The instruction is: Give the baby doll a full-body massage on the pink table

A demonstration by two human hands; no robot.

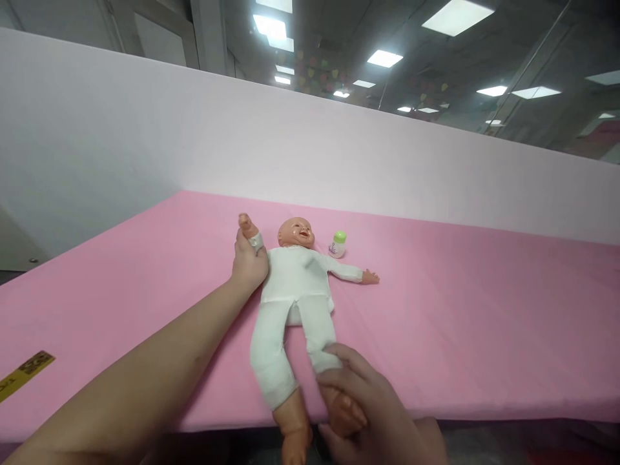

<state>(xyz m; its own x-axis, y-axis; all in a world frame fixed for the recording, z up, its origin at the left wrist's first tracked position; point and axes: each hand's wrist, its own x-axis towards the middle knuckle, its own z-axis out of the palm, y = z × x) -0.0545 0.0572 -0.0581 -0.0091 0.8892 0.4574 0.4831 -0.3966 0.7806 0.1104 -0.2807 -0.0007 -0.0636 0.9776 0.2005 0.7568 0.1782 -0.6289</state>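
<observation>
- No word, brand or number can be read with certainty.
- Yellow label [19, 381], at the left edge on the pink cover [484, 323]: bears a dark, square-patterned code [37, 362] at one end and a few dark characters at the other, partly cut off and illegible.
- Small bottle [338, 248] with a green cap: printing on its pale side, too small to make out.
</observation>
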